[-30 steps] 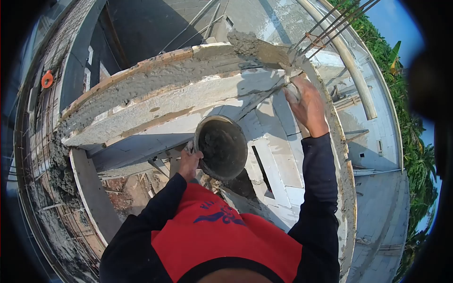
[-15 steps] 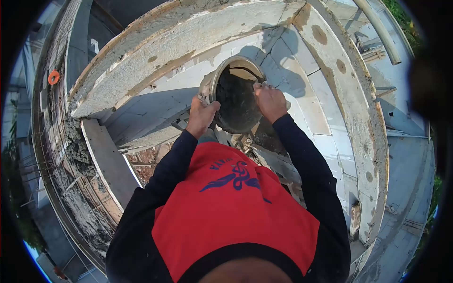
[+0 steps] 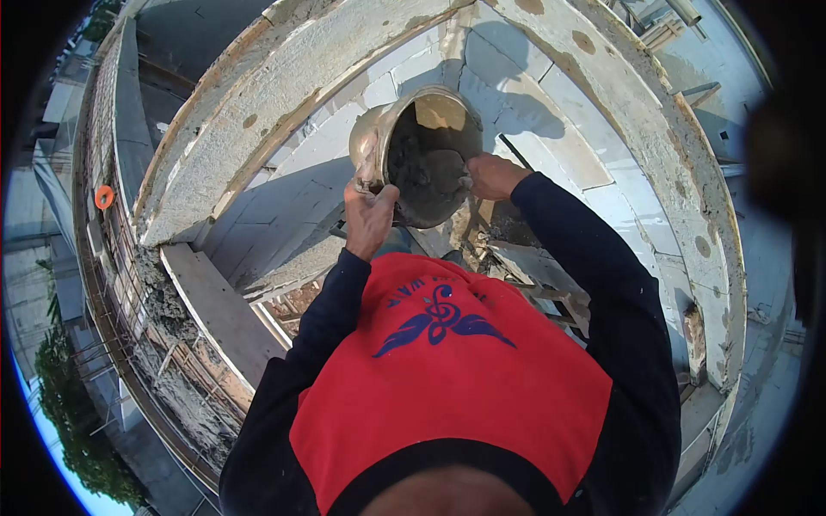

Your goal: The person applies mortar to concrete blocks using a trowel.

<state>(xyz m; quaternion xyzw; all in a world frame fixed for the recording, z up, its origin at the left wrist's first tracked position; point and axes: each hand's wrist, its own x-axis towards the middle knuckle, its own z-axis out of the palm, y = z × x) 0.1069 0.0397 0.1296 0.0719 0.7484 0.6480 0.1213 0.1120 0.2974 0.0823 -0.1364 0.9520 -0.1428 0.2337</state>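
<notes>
A mortar-smeared bucket (image 3: 368, 142) is held tilted in front of my body, its mouth facing me. Wet grey mortar (image 3: 413, 185) lies inside it. My left hand (image 3: 370, 215) is closed on the left rim, thumb over the edge. At the opposite side, my right hand (image 3: 495, 177) is closed round the handle of a trowel, the handle mostly hidden by the fingers. The trowel's rounded grey blade (image 3: 444, 170) reaches into the bucket against the mortar.
Pale block walls (image 3: 568, 129) meet in a corner beyond the bucket, with concrete beams (image 3: 301, 103) along their tops. A plank (image 3: 219, 301) lies at the left. Rebar with an orange cap (image 3: 104, 197) stands farther left. Rubble and timber (image 3: 525, 267) show below.
The bucket has tipped more toward me and shifted slightly left. My right hand has moved off the bucket's right rim area, bringing the trowel blade into sight inside. The view has shifted.
</notes>
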